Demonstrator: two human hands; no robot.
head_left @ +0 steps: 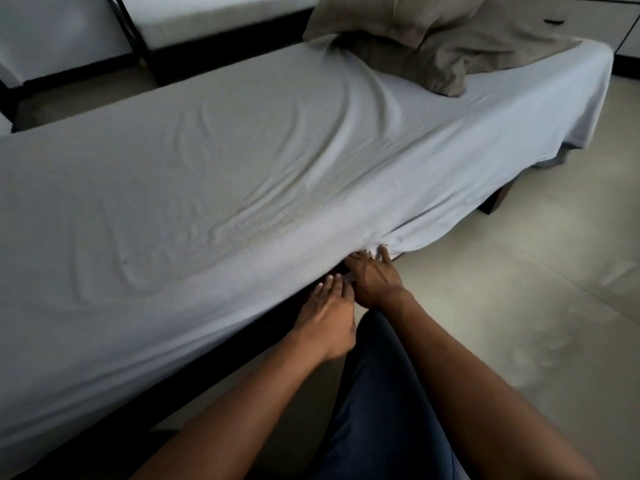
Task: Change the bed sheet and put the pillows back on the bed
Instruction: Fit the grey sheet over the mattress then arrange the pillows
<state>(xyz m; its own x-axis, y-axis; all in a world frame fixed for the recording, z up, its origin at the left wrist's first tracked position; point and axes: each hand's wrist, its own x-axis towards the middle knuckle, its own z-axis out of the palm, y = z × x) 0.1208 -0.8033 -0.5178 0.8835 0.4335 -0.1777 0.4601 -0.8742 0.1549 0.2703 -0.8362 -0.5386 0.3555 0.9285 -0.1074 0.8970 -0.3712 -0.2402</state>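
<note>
Both left hand and right hand touch sheet running lower-left to upper-right.

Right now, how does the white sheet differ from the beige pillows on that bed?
Colour: the white sheet is pale grey-white, the beige pillows dull tan. Pose: the sheet is spread over the whole bed; the pillows are heaped at its far end. Surface: the sheet shows shallow wrinkles, the pillows deep folds. Both are soft cloth, and the pillows lie on the sheet.
</note>
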